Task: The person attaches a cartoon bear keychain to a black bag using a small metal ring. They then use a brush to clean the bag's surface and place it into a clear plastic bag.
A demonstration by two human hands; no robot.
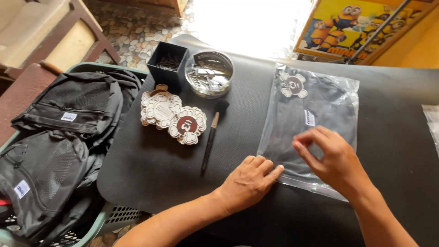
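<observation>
Head view showed the clear bag [315, 114] stretching away from both hands, left hand [249, 183] flat on its near corner with fingers together, right hand [331, 158] pinching its near edge.

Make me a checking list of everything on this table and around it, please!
Surface: black mat over a dark table, flat.
Job's things: clear plastic bag with a dark folded item and a flower-shaped tag inside, lying flat.
Clutter: pile of flower-shaped tags; black-handled brush; round clear tub of clips; small black box of pins.
Fingers: left hand presses flat on the bag's lower left corner; right hand pinches the bag's film with its fingers.
Cables: nothing seen.
Surroundings: green basket of black bags at left; cartoon poster at top right; pebble floor.
</observation>
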